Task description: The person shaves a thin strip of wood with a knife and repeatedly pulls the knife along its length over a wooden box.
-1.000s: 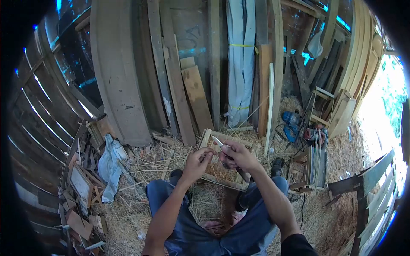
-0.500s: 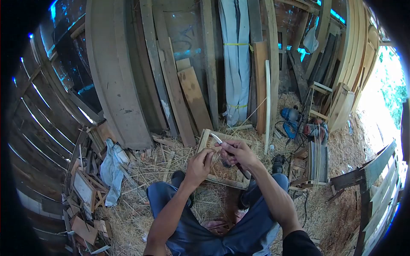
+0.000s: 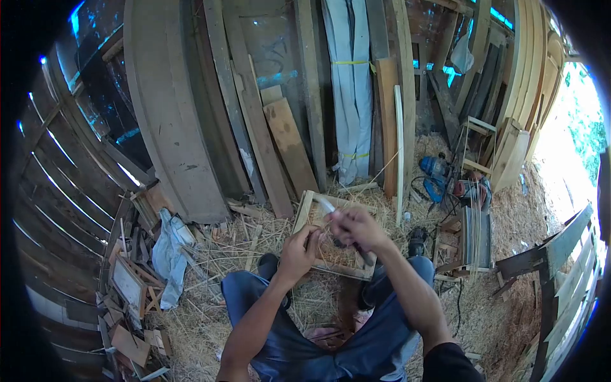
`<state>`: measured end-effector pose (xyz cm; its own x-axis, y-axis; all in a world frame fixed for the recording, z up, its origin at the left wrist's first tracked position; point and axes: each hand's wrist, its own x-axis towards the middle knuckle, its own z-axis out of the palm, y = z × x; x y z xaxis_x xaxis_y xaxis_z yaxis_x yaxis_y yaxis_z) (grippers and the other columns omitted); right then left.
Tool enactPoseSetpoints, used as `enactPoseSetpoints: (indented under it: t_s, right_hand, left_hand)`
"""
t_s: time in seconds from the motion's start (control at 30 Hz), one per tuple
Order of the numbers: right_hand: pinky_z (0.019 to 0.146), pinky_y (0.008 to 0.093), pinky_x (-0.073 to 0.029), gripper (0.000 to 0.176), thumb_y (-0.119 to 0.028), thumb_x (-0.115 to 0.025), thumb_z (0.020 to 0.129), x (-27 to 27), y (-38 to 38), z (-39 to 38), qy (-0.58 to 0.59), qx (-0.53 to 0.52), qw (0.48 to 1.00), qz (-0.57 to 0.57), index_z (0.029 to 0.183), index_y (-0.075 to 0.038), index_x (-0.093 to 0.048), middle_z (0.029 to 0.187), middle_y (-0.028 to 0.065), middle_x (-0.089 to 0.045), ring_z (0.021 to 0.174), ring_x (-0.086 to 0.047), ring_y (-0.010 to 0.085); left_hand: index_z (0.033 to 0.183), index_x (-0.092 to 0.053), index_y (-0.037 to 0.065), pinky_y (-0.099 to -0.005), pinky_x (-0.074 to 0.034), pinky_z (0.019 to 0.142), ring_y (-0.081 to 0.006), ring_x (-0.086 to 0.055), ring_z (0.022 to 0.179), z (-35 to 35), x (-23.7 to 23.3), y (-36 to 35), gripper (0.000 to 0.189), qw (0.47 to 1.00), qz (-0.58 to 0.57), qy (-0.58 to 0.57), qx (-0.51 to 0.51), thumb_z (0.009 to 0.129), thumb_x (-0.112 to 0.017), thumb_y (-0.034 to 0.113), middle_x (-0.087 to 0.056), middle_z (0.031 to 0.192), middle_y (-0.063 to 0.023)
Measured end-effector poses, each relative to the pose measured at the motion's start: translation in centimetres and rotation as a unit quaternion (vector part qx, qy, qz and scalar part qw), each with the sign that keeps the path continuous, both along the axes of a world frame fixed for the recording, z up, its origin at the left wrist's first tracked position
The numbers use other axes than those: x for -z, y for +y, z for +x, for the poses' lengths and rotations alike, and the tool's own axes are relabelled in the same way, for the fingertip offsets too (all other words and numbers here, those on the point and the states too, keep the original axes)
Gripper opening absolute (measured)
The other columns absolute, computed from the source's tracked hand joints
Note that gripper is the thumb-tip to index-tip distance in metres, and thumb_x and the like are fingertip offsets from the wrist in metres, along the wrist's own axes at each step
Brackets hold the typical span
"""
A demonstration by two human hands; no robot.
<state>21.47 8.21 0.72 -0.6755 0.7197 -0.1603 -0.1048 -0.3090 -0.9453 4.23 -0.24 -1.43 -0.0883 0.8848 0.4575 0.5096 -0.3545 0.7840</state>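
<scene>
My right hand (image 3: 356,228) is wrapped round the dark handle of a knife (image 3: 324,204), whose pale curved blade points up and to the left. Just left of it, my left hand (image 3: 299,249) is closed in a pinch near the knife; what it holds is too small to make out. Both hands are over a shallow wooden frame (image 3: 340,270) on the ground between my feet, with straw-like strips and shavings inside it.
Long boards (image 3: 172,114) and a wrapped white bundle (image 3: 350,95) lean on the wall ahead. Blue and red power tools (image 3: 435,178) lie at right beside a stand with thin strips (image 3: 474,235). Wood scraps and a pale sack (image 3: 170,258) are at left.
The knife and my right hand have shifted slightly and are blurred now. My left hand remains pinched in nearly the same place.
</scene>
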Motion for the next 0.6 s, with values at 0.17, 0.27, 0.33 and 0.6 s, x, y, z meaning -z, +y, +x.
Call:
enactPoseSetpoints:
  t_s: [0.17, 0.27, 0.33, 0.6]
  right_hand:
    - [0.042, 0.0196, -0.029, 0.033, -0.026, -0.046, 0.1, -0.7, 2.9, 3.9, -0.05, 0.072, 0.995, 0.04, 0.105, 0.004, -0.057, 0.065, -0.0033, -0.046, 0.048, -0.034, 0.0028]
    - [0.042, 0.0183, -0.028, 0.031, -0.026, -0.048, 0.099, -0.8, 3.8, 5.7, -0.021, 0.177, 0.984, 0.011, 0.104, 0.002, -0.058, 0.066, -0.0023, -0.047, 0.048, -0.033, 0.0021]
    - [0.042, 0.018, -0.028, 0.031, -0.026, -0.047, 0.099, -1.1, 4.0, 5.8, 0.029, 0.171, 0.984, 0.027, 0.108, 0.002, -0.058, 0.067, -0.0026, -0.047, 0.048, -0.034, 0.0022]
    - [0.044, 0.0192, -0.029, 0.029, -0.021, -0.047, 0.099, -0.2, -0.4, 0.4, 0.004, -0.072, 0.997, 0.039, 0.11, 0.004, -0.058, 0.069, -0.0008, -0.052, 0.05, -0.037, 0.0036]
  left_hand:
    - [0.097, -0.061, 0.0, -0.0329, -0.048, 0.061, -0.0253, -0.066, 0.069, -0.7, -0.8, -0.5, 0.012, 0.997, -0.07, -0.003, 0.029, 0.092, -0.056, 0.01, -0.065, 0.077, -0.015]
    - [0.097, -0.062, 0.0, -0.0305, -0.047, 0.06, -0.0197, -0.063, 0.064, -1.4, 0.2, -0.5, 0.014, 0.994, -0.099, 0.008, 0.038, 0.093, -0.055, 0.012, -0.064, 0.073, -0.0119]
    - [0.096, -0.062, 0.0, -0.029, -0.046, 0.058, -0.0143, -0.061, 0.062, -1.5, 0.2, -0.4, 0.015, 0.996, -0.084, -0.001, 0.042, 0.094, -0.055, 0.013, -0.063, 0.07, -0.0094]
    - [0.102, -0.061, -0.002, -0.0236, -0.042, 0.058, -0.0077, -0.05, 0.062, -0.6, 1.0, 0.1, 0.02, 0.953, -0.205, -0.201, 0.1, 0.097, -0.051, 0.015, -0.06, 0.074, -0.0015]
